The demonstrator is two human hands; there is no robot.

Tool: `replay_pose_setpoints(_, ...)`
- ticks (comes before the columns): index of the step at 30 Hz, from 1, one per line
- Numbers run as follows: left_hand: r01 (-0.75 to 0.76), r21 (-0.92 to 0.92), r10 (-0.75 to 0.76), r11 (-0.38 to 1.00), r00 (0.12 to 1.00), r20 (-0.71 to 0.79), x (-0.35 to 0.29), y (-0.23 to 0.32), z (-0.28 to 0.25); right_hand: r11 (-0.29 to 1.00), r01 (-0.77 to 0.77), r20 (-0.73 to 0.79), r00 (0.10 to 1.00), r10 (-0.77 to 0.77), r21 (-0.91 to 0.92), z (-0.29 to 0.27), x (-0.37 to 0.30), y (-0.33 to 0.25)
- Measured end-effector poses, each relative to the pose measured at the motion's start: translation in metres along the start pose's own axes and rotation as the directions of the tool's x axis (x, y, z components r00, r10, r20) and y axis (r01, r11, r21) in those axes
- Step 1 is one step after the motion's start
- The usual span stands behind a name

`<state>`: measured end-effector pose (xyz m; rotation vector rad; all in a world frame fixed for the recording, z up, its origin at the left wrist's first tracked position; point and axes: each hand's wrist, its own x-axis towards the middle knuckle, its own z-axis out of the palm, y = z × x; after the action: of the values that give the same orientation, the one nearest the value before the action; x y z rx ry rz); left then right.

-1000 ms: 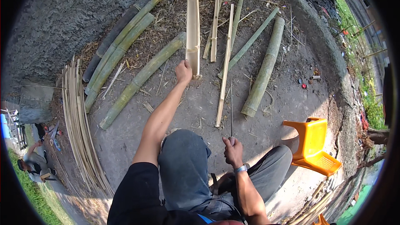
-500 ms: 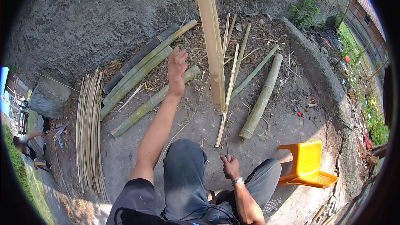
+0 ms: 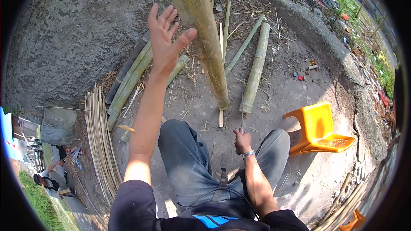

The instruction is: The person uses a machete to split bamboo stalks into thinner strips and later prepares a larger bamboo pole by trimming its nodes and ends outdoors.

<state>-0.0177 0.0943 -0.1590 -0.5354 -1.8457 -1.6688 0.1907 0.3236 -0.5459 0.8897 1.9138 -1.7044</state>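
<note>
A thick bamboo pole stands upright and slightly tilted in front of me, its rounded green-yellow outside facing me. Beside its upper part is my left hand, fingers spread and thumb overlapping the pole's edge; whether it touches I cannot tell. My right hand, wearing a watch, is closed around the handle of a long thin-bladed knife, seen nearly edge-on and pointing away from me. The blade is apart from the pole, to its right. Past the pole's foot shows a pale bamboo strip.
Bamboo poles lie left and right. A bundle of thin strips rests at the left. An orange plastic chair stands right, near a low concrete kerb. A person sits far left. A small chip shows by my left forearm.
The bamboo now shows its rounded outside instead of its pale split face. My left hand has moved up and spread beside it. The view has shifted; my right hand still grips the knife.
</note>
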Motion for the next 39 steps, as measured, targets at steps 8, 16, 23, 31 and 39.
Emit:
replay_pose_setpoints(8, 0.194, 0.044, -0.191, 0.980, 0.852, 0.487, 0.064, -0.091, 0.092, 0.998, -0.001, 0.016, 1.000, 0.000, 0.055, -0.001, -0.014, 0.000)
replay_pose_setpoints(16, -0.090, 0.600, 0.035, 0.795, 0.994, 0.102, 0.013, -0.017, 0.079, 0.991, 0.020, -0.024, 1.000, -0.017, 0.134, -0.013, -0.008, 0.003)
replay_pose_setpoints(23, 0.048, -0.308, 0.068, 0.950, 0.932, 0.356, 0.038, -0.025, 0.072, 0.999, 0.041, 0.043, 0.998, -0.041, -0.006, -0.010, -0.016, -0.025)
replay_pose_setpoints(31, -0.150, 0.323, 0.192, 0.934, 0.976, -0.101, 0.003, 0.012, 0.061, 0.895, 0.431, -0.102, 0.891, -0.443, -0.119, -0.022, -0.080, -0.026)
replay_pose_setpoints(39, -0.107, 0.759, 0.471, 0.642, 0.836, -0.281, 0.005, 0.024, -0.009, 0.709, 0.705, 0.123, 0.704, -0.699, -0.002, -0.033, -0.186, -0.123)
